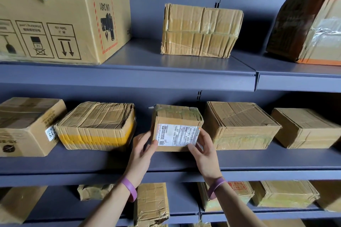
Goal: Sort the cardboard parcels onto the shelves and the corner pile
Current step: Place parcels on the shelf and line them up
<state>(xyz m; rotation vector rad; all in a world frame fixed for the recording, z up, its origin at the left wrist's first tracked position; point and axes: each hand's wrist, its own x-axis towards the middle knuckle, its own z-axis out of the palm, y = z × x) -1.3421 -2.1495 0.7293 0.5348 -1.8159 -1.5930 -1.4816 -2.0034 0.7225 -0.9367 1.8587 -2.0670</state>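
Two hands gripped a small parcel (177, 116) at the front of the middle shelf (73, 162). The left hand (143, 145) was curled round its left edge, thumb pressed on the white label (178, 134). The right hand (202, 149) clasped the right edge, thumb on the label's lower corner. The parcel sat label outward between a yellow-taped box (96, 125) on its left and a wider box (239, 125) just beside it on its right. A purple band (130, 189) ringed each wrist. On the top shelf (166, 72) stood a large carton (64, 14), its handling marks upside down, and a taped box (201, 29) well to its right. More boxes (151, 202) lay on the shelf below.
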